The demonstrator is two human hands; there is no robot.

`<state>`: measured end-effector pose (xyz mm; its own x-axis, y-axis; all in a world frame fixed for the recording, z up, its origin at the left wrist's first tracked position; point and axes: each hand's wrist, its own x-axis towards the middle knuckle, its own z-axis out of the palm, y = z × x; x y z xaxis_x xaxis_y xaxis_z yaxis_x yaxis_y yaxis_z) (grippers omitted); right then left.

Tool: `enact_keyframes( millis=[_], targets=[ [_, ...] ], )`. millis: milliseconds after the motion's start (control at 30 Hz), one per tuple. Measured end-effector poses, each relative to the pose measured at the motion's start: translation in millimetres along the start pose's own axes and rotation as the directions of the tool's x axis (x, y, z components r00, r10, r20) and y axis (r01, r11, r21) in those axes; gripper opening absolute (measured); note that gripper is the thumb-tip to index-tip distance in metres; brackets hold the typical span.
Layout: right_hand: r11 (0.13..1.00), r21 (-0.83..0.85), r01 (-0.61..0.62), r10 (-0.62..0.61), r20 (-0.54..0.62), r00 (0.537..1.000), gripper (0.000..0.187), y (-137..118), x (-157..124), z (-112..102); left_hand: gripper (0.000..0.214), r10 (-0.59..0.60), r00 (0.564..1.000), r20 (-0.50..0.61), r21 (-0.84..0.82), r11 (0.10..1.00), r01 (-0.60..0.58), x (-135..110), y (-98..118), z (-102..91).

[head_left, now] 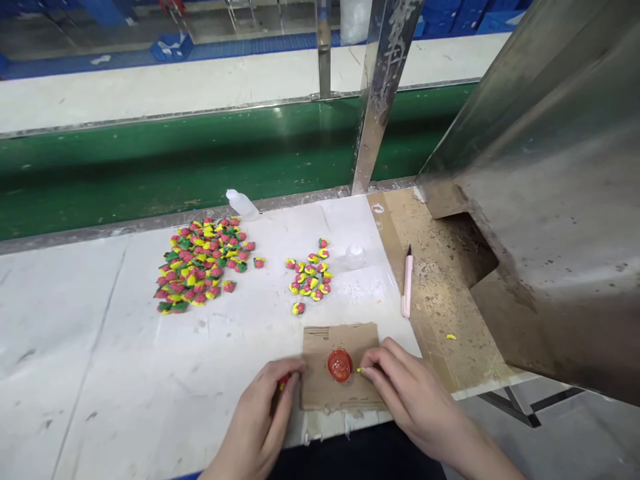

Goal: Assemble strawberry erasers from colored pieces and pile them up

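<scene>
My left hand [265,413] rests at the table's front edge, fingers pinched on a small red piece [284,381] just left of a brown cardboard square [340,347]. A red cap [340,365] lies on that cardboard. My right hand [400,387] pinches a tiny yellow piece [359,370] right beside the cap. A large heap of red, yellow and green pieces [200,263] lies farther back on the left. A smaller heap of yellow and pink pieces [310,277] sits behind the cardboard.
A clear squeeze bottle [243,204] lies at the table's back edge, a small clear cap [355,255] near it. A pink craft knife [407,287] lies on a cardboard sheet [440,300] at right. A steel housing [550,200] stands on the right, a green conveyor belt [175,167] behind.
</scene>
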<state>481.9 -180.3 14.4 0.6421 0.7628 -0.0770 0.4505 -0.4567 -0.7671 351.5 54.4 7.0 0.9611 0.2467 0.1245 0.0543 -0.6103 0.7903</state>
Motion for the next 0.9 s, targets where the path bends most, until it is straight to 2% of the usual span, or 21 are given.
enact_keyframes(
  millis=[33, 100, 233, 300, 367, 500, 700, 800, 900],
  targets=[
    [0.993, -0.099, 0.061, -0.06, 0.022, 0.998, 0.023, 2, 5, -1, 0.021, 0.022, 1.0, 0.006, 0.033, 0.999, -0.022, 1, -3, -1.4],
    [0.965, -0.23, 0.129, -0.122, 0.041, 0.992, 0.023, 2, 14, -1, 0.014, 0.055, 0.997, -0.052, 0.083, 0.995, -0.051, 5, -7, -1.8],
    [0.948, -0.294, 0.124, -0.105, 0.079, 0.991, 0.018, -2, 25, 0, 0.021, 0.024, 0.981, -0.191, 0.098, 0.995, -0.006, 10, -8, -1.6],
    [0.946, -0.302, 0.114, -0.084, 0.108, 0.991, 0.016, -4, 28, -1, 0.021, 0.057, 0.98, -0.191, 0.063, 0.997, -0.046, 10, -5, -1.8],
    [0.944, -0.31, 0.115, -0.08, 0.124, 0.989, 0.015, -5, 29, -2, 0.017, 0.138, 0.976, -0.17, 0.027, 0.99, -0.135, 8, -1, 0.4],
    [0.943, -0.313, 0.11, -0.074, 0.124, 0.99, 0.015, -5, 30, -2, 0.014, 0.273, 0.956, -0.104, -0.085, 0.956, -0.282, 2, 10, 13.3],
    [0.949, -0.307, 0.079, -0.034, 0.15, 0.988, 0.015, -9, 33, -3, 0.015, 0.143, 0.986, -0.089, -0.149, 0.977, -0.155, 7, 16, 28.5],
    [0.939, -0.335, 0.076, -0.012, 0.19, 0.982, 0.015, -12, 38, -5, 0.012, 0.107, 0.992, -0.071, -0.214, 0.969, -0.12, 9, 13, 27.8],
    [0.914, -0.395, 0.093, 0.003, 0.236, 0.972, 0.014, -15, 45, -7, 0.009, 0.072, 0.997, -0.003, -0.274, 0.959, -0.07, 9, 10, 23.5]
  ],
)
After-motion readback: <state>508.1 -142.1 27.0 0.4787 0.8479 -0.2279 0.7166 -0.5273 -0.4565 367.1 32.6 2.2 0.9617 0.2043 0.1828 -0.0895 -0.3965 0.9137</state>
